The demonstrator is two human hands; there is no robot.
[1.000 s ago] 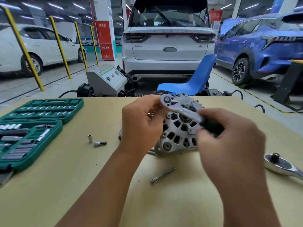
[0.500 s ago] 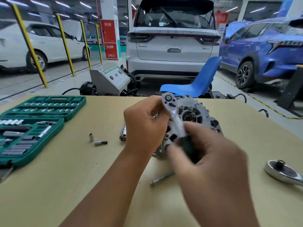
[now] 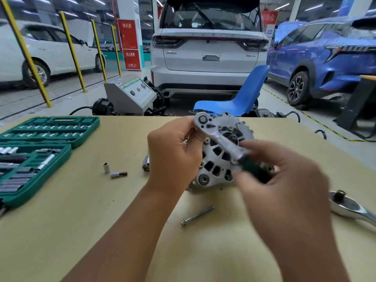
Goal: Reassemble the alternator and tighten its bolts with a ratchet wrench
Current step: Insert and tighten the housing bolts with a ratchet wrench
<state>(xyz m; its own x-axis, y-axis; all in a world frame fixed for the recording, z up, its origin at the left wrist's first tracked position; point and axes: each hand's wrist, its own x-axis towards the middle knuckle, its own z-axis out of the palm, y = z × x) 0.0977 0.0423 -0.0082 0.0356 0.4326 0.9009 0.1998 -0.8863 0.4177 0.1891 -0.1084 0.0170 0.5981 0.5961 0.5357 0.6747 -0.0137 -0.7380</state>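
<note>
Where both hands meet, alternator [image 3: 220, 159] between left hand [image 3: 175, 153] and right hand [image 3: 284, 180].

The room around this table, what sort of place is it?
Most likely a car repair workshop or training garage. Parked cars stand behind the table, a white one and a blue one, and an open socket set lies beside the alternator that is being worked on.

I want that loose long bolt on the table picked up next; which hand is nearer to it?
Right. The right hand is just right of the bolt; the left hand is farther behind it.
</note>
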